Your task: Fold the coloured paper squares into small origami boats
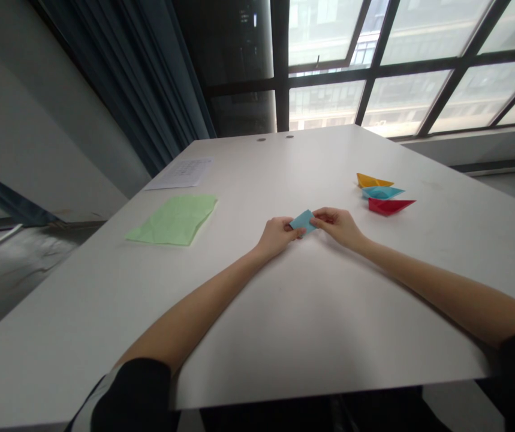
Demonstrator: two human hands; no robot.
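A small folded piece of light blue paper (303, 222) is held between my two hands over the middle of the white table. My left hand (277, 235) pinches its left side, thumb in front and fingers behind. At the opposite edge, my right hand (336, 225) grips the paper between thumb and fingertips. Right of my hands stand three folded paper boats in a row: a yellow boat (374, 180), a blue boat (382, 192) and a red boat (389, 206). The fingers behind the paper are partly hidden.
On the left of the white table (257, 336) lie light green paper sheets (176, 219). Beyond them is a white printed sheet (180, 174). Two round grommets sit near the table's far edge. A blue curtain (135, 78) and large windows stand behind.
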